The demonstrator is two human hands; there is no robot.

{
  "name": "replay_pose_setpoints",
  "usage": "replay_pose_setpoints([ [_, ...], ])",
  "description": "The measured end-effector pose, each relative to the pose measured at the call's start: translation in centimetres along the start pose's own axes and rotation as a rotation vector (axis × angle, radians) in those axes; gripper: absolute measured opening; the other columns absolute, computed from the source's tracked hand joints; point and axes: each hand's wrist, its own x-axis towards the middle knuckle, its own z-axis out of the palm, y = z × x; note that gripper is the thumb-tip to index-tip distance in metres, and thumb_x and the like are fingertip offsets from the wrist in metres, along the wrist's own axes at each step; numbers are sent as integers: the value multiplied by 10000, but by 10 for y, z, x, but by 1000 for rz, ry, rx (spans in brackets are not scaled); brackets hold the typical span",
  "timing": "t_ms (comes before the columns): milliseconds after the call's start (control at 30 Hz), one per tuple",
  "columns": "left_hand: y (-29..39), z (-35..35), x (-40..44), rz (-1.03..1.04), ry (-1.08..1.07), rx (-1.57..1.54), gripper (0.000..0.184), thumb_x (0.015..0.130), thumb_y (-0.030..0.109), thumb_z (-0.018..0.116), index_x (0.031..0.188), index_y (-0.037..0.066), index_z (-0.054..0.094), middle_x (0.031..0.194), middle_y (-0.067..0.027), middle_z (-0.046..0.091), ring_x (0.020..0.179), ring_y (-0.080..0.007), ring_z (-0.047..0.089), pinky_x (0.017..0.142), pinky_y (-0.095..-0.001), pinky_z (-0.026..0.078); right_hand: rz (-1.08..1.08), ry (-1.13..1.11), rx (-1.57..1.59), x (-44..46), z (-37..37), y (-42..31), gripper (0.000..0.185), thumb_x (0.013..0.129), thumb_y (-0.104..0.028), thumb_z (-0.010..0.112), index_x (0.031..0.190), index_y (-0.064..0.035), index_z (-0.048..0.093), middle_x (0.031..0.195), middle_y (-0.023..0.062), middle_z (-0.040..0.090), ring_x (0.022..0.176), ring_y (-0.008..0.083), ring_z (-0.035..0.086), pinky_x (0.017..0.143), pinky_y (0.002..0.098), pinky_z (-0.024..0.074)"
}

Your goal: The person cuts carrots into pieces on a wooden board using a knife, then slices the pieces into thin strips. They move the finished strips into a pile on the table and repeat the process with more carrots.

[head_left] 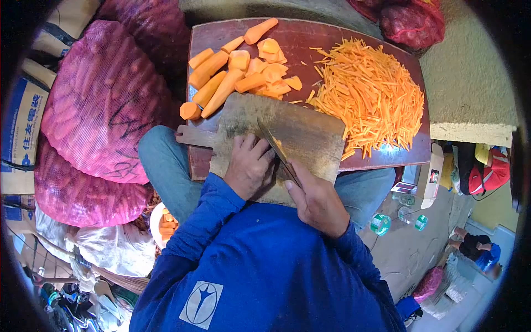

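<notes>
My right hand [316,198] is wrapped round the handle of a kitchen knife [267,133], its blade pointing up and to the left over a worn wooden cutting board [310,130]. A small piece of carrot [280,147] lies along the blade. Just left of the knife, my left hand [249,169] rests on the board with its fingers curled down; whatever is under them is hidden. Beyond the board are whole peeled carrots [221,91] and thick carrot slices [271,74]. A large heap of carrot strips [368,94] covers the right side of the dark red table [303,41].
Pink mesh sacks [102,105] stand at the left, and a bucket [156,224] with carrot pieces sits below them. A red mesh bag [412,25] is at the upper right. Bottles [406,214] are on the floor at right. Another person [477,249] is farther off.
</notes>
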Motion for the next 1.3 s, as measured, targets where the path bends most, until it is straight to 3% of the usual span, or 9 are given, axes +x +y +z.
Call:
replay_pose_setpoints([
  [300, -1, 2, -2, -28, 53, -32, 369, 700, 77, 810, 1062, 30, 757, 1044, -105, 634, 995, -327, 571, 855, -471, 441, -20, 16, 0, -1, 0, 0, 454, 1054, -138, 634, 1468, -8, 498, 971, 341, 722, 861, 525, 729, 729, 579, 578],
  [467, 0, -1, 1, -14, 107, -66, 304, 738, 67, 805, 1036, 22, 762, 1032, -102, 647, 976, -323, 578, 853, -465, 445, 22, -39, 35, -7, -2, -8, 440, 1056, -153, 638, 1451, -10, 508, 947, 336, 719, 842, 526, 726, 722, 585, 573],
  [600, 0, 2, -1, -31, 97, -56, 276, 760, 56, 804, 1028, 11, 758, 1013, -115, 651, 953, -329, 585, 847, -456, 449, -39, 56, 3, -3, 3, -1, 402, 1055, -163, 639, 1417, -15, 545, 972, 327, 723, 870, 523, 727, 736, 588, 574],
  [700, -6, 5, -4, -47, 127, -63, 413, 691, 48, 833, 1093, 13, 747, 1020, -129, 646, 938, -362, 591, 828, -475, 467, -31, 99, 11, -6, -4, -4, 405, 1055, -157, 635, 1424, -9, 556, 1005, 314, 731, 914, 515, 734, 771, 562, 588],
  [867, -2, 1, 2, -218, 352, -206, 147, 782, -8, 821, 901, -4, 736, 825, -140, 611, 783, -357, 581, 709, -450, 470, 105, 33, 189, -17, -19, -12, 429, 1068, -161, 632, 1452, 16, 561, 1067, 295, 745, 992, 481, 753, 863, 475, 599],
  [967, -5, 2, 2, -249, 404, -252, 118, 783, -21, 811, 859, -5, 722, 811, -131, 614, 781, -347, 593, 689, -454, 464, 54, -14, 225, -15, -11, 7, 431, 1070, -166, 647, 1447, 31, 583, 1091, 299, 742, 1036, 451, 759, 899, 436, 583],
  [1067, -5, 1, 2, -197, 340, -190, 118, 790, -9, 817, 858, 11, 722, 837, -125, 637, 804, -339, 613, 708, -453, 471, 186, -40, 239, -10, -33, 37, 411, 1062, -152, 662, 1425, 35, 616, 1105, 313, 736, 1076, 435, 757, 925, 443, 578],
  [1133, -2, -2, 2, -201, 294, -143, 119, 792, -3, 820, 864, 20, 729, 848, -123, 648, 814, -336, 620, 727, -447, 477, 102, 137, 104, -5, -53, 58, 430, 1036, -156, 700, 1414, 37, 631, 1126, 320, 733, 1052, 446, 761, 897, 450, 590],
  [1300, 1, -4, 19, -209, 265, -194, 125, 798, 18, 830, 888, 48, 749, 858, -114, 655, 832, -332, 623, 773, -427, 478, -16, 314, -257, 6, -96, 69, 449, 987, -164, 743, 1385, 26, 654, 1156, 302, 744, 972, 465, 760, 825, 455, 610],
])
